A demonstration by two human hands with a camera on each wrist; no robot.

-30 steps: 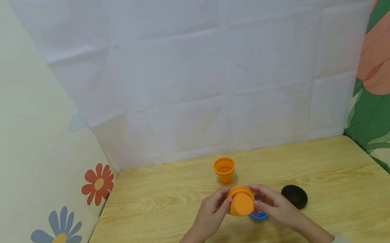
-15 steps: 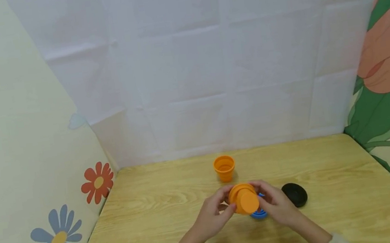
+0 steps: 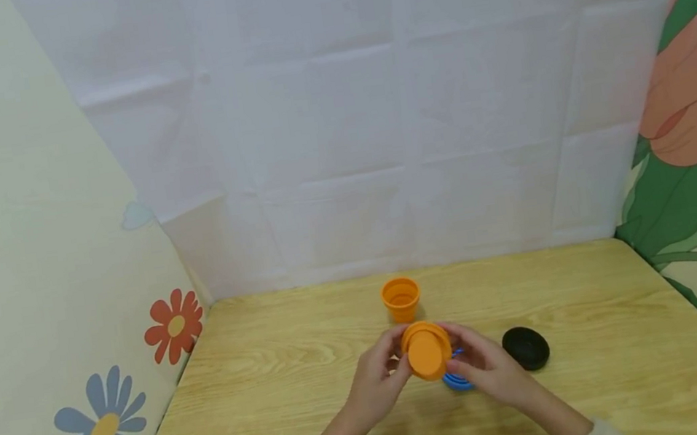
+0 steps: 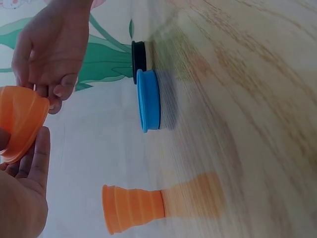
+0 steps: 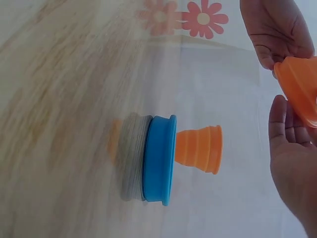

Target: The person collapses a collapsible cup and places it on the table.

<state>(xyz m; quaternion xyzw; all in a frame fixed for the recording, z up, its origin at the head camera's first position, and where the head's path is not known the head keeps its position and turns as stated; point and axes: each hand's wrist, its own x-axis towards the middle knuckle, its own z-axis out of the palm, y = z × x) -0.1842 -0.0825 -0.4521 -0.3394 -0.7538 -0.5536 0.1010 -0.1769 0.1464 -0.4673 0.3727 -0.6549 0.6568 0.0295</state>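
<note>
Both hands hold an orange collapsible cup point(image 3: 426, 354) above the table, its flat base tilted toward the head camera. My left hand point(image 3: 373, 379) grips the cup's left side, thumb on the wall near the base. On the opposite side my right hand point(image 3: 490, 368) pinches the rim area between thumb and fingers. In the left wrist view the held cup point(image 4: 22, 121) shows ridged walls, partly cut off by the frame. Below the hands lies a blue collapsed cup point(image 3: 459, 379), half hidden in the head view; the right wrist view shows this blue cup point(image 5: 159, 159) low and flat.
Behind the hands a second orange collapsible cup point(image 3: 402, 300) stands upright, fully extended. A black round, shallow piece point(image 3: 526, 348) lies right of the right hand. The wood-grain table point(image 3: 263, 375) ends at a white cloth backdrop point(image 3: 323, 125), with floral panels at both sides.
The held orange cup swung slightly right, then back left and a little up, its base turning with it. Both hands keep hold; the things on the table have stayed put.
</note>
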